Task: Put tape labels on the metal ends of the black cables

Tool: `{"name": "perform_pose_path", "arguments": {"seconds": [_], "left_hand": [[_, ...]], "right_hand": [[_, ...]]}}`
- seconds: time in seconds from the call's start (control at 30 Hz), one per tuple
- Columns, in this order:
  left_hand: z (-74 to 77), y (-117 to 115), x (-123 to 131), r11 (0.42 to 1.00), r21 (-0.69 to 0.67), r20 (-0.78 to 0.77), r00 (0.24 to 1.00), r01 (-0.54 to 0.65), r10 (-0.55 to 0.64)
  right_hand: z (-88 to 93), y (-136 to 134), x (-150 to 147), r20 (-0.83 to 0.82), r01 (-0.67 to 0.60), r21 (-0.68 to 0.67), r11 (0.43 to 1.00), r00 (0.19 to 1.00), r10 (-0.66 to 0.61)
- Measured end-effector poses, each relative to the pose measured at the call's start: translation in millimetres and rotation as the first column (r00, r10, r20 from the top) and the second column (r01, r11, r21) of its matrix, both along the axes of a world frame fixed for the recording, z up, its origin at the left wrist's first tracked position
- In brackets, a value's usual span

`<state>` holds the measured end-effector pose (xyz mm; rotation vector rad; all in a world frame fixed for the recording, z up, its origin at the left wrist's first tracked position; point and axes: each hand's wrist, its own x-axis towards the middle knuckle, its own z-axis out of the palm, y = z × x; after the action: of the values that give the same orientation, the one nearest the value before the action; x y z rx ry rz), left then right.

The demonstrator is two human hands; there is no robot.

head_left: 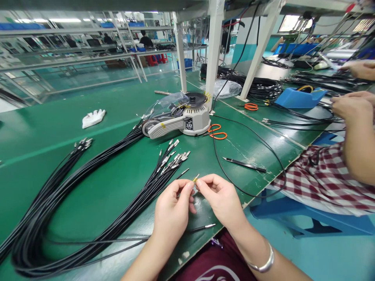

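My left hand (175, 205) is closed, its thumb and fingertips pinching a thin black cable end with a metal tip and a small yellow band (195, 179). At the same spot, the thumb and forefinger of my right hand (220, 198) press on the yellow band from the other side. A loose cable end with a silver tip (210, 226) lies below my hands, near the table edge. To the left curves a thick bundle of black cables (117, 230), with silver metal connectors (175, 159) fanned out just beyond my left hand.
Beyond my hands stands a grey tape dispenser (195, 117), with orange-handled scissors (218, 132) beside it. Black tweezers (245, 164) lie to the right. A white glove (93, 118) rests far left. A co-worker's hands (356, 105) work at right, near a blue tape holder (300, 97).
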<state>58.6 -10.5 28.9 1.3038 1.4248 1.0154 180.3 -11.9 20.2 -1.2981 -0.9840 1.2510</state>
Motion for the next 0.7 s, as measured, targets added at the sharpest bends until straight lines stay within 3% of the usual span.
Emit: {"name": "perform_pose_path", "arguments": {"seconds": [0.13, 0.33, 0.53, 0.7], "left_hand": [[0.7, 1, 0, 0.996, -0.087, 0.213, 0.977, 0.038, -0.019], [0.3, 3, -2, 0.981, -0.141, 0.411, 0.909, 0.135, -0.066], [4.3, 4, -5, 0.941, -0.160, 0.596, 0.789, 0.297, -0.148], [10.2, 7, -10, 0.867, -0.212, 0.718, 0.674, 0.451, -0.175]], "right_hand": [[3.7, 0, 1, 0.019, -0.007, 0.021, 1.000, 1.000, 0.006], [2.5, -1, 2, -0.037, -0.047, 0.058, 0.997, 0.998, 0.050], [2.1, -3, 4, 0.006, -0.063, 0.139, 0.988, 0.998, 0.063], [-1.6, -2, 10, 0.078, -0.111, 0.301, 0.947, 0.993, 0.092]]}}
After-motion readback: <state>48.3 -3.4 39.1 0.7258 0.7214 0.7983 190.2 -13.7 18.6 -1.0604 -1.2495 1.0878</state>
